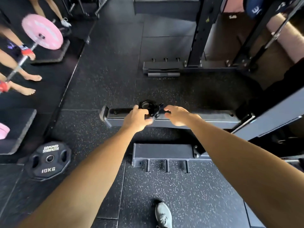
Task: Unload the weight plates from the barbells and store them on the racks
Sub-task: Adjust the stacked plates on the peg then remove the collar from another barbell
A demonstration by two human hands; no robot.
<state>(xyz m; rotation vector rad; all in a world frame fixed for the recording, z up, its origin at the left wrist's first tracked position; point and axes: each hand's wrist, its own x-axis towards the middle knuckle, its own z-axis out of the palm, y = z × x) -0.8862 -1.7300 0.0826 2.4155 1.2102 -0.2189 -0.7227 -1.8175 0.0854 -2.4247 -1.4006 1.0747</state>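
A black barbell collar clamp (150, 109) rests on the low steel base beam (197, 120) of a rack in the middle of the view. My left hand (137, 118) grips the clamp from its left side. Just right of the clamp's lever, my right hand (176, 115) hovers with fingers curled and nothing in them. A black 10 kg weight plate (48, 160) lies flat on the floor at the lower left. At the upper left, a pink plate (42, 32) sits on a barbell (18, 65) held by another person.
A short rack foot with three pegs (167, 156) lies on the floor just below my arms. A black upright frame (202, 32) stands behind. Bare feet of other people (28, 84) are at left. My grey shoe (162, 214) is at the bottom. A padded platform (16, 129) lies at left.
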